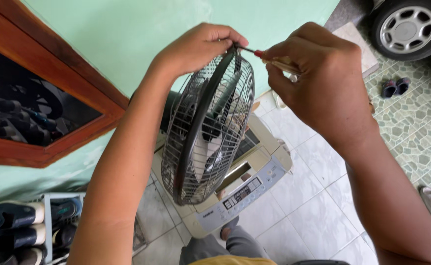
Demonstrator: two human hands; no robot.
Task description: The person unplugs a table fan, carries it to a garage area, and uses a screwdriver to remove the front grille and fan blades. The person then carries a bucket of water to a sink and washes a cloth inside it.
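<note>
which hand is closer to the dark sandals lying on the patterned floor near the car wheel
Right. The right hand, holding the screwdriver, is just left of the dark sandals in the head view. The left hand grips the fan cage rim farther left.

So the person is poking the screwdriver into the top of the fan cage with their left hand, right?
Not quite. The head view shows the screwdriver in the right hand, its tip at the top rim of the fan cage. The left hand pinches that rim with its fingers, steadying it.
</note>
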